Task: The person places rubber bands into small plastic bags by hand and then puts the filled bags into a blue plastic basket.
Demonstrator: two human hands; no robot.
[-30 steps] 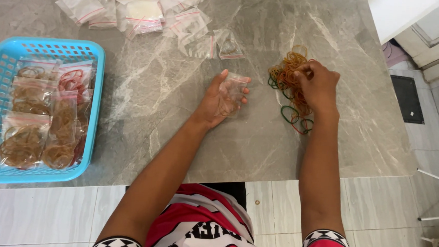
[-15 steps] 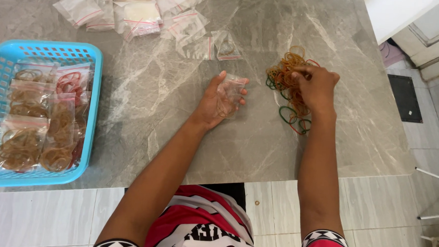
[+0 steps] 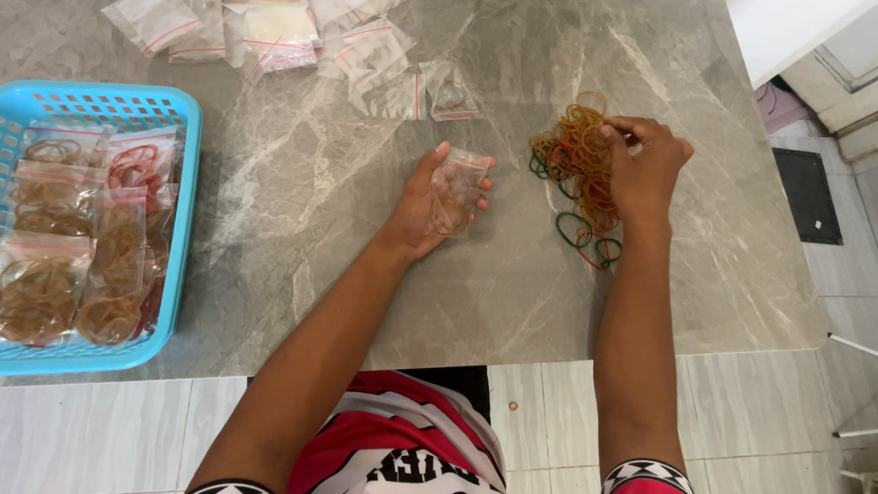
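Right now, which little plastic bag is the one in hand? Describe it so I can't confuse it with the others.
On the grey marble table, look between the blue basket and the rubber band pile. The left hand holds a small clear bag upright there. Unlike the empty bags along the far edge, it is lifted off the table.

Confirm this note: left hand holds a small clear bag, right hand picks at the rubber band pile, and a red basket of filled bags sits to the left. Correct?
Not quite: the head view shows the basket is blue, not red. The left hand does hold the clear bag, and the right hand is on the rubber band pile.
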